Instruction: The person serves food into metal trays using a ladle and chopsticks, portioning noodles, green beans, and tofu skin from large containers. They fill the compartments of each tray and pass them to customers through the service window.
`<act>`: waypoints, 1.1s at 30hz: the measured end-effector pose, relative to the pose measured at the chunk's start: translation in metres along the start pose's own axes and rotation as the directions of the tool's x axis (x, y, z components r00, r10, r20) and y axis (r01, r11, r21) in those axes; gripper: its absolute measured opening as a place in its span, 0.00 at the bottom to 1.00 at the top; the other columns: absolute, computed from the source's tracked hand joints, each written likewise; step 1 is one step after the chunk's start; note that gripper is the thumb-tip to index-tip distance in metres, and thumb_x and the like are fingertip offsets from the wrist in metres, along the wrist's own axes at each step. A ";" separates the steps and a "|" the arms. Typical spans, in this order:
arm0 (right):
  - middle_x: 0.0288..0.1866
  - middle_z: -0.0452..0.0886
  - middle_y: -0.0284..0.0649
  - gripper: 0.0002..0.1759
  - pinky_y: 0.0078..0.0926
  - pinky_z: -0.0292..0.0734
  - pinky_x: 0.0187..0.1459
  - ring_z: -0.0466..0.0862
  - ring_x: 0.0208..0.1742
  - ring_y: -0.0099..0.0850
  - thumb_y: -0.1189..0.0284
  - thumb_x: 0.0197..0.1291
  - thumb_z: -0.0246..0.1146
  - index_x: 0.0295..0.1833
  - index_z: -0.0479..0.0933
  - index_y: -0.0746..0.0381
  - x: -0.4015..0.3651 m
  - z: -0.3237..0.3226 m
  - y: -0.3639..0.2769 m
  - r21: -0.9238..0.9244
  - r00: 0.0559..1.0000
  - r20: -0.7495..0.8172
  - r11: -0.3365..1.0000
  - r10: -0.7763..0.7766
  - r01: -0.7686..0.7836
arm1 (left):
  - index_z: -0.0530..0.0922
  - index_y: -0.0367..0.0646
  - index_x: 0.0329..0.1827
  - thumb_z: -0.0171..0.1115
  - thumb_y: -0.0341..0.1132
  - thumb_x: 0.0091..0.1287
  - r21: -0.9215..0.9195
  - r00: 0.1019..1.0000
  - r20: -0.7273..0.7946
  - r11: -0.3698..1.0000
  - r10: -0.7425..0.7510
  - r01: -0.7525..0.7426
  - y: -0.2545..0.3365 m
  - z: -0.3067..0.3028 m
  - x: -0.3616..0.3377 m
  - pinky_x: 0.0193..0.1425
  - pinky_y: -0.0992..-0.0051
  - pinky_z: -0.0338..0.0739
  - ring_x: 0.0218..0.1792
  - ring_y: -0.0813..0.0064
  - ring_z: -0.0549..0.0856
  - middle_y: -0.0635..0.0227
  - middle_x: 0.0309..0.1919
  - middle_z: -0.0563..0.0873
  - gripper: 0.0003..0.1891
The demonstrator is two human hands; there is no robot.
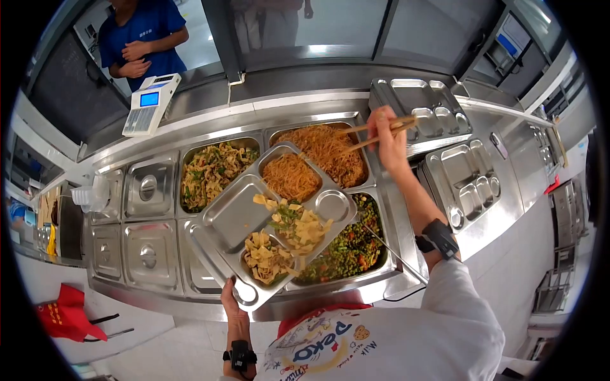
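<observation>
My left hand grips the lower edge of a steel compartment tray, held tilted over the food pans. Brown noodles fill one compartment; pale sliced food with greens lies in the middle and lower ones. In my right hand are wooden chopsticks, their tips at the noodles in the pan behind the tray. A pan of mixed sliced food sits left of the noodles. Chopped greens fill a pan partly hidden under the tray, with a utensil handle across it.
Lidded steel pans stand at the left. Stacked compartment trays and more trays are at the right. Behind the counter are a scale-like device and a person in blue. Clear containers sit far left.
</observation>
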State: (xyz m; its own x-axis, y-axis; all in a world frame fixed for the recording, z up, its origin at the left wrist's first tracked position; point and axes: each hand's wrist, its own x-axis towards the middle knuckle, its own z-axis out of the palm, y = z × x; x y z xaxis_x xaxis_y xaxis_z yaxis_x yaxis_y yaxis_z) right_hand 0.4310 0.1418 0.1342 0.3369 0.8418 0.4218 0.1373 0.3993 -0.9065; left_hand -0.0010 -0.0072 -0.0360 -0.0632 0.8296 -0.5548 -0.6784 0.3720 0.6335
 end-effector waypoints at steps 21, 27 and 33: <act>0.33 0.68 0.37 0.14 0.28 0.82 0.32 0.77 0.31 0.26 0.67 0.68 0.45 0.33 0.68 0.66 -0.023 0.036 -0.018 0.278 0.985 0.006 0.946 -0.175 0.167 | 0.72 0.34 0.51 0.54 0.41 0.63 0.079 0.996 -0.054 0.995 0.068 -0.064 -0.002 -0.005 -0.008 0.54 0.67 0.74 0.47 0.64 0.80 0.59 0.46 0.79 0.20; 0.33 0.73 0.39 0.13 0.21 0.75 0.28 0.76 0.31 0.25 0.69 0.67 0.49 0.32 0.69 0.65 -0.016 0.013 0.012 0.086 0.980 -0.180 0.990 -0.090 0.107 | 0.73 0.34 0.50 0.56 0.40 0.62 -0.014 0.999 0.007 0.999 0.041 -0.041 0.006 -0.025 -0.017 0.54 0.69 0.74 0.46 0.65 0.80 0.60 0.45 0.80 0.19; 0.32 0.73 0.34 0.11 0.18 0.73 0.24 0.73 0.26 0.20 0.69 0.68 0.47 0.36 0.69 0.64 -0.048 -0.002 0.073 -0.440 0.970 0.080 0.864 -0.231 0.242 | 0.71 0.35 0.52 0.54 0.40 0.63 0.002 0.996 -0.072 0.998 0.060 -0.060 0.025 -0.038 -0.028 0.54 0.69 0.74 0.48 0.66 0.79 0.60 0.47 0.79 0.19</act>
State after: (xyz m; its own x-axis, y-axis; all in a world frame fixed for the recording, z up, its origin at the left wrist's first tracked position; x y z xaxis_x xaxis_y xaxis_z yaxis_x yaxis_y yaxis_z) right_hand 0.4265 0.1300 0.0476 0.2206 0.7530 0.6199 0.6106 0.3890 -0.6898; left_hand -0.0439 -0.0369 -0.0253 -0.1558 0.8183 -0.5533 -0.6717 0.3229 0.6668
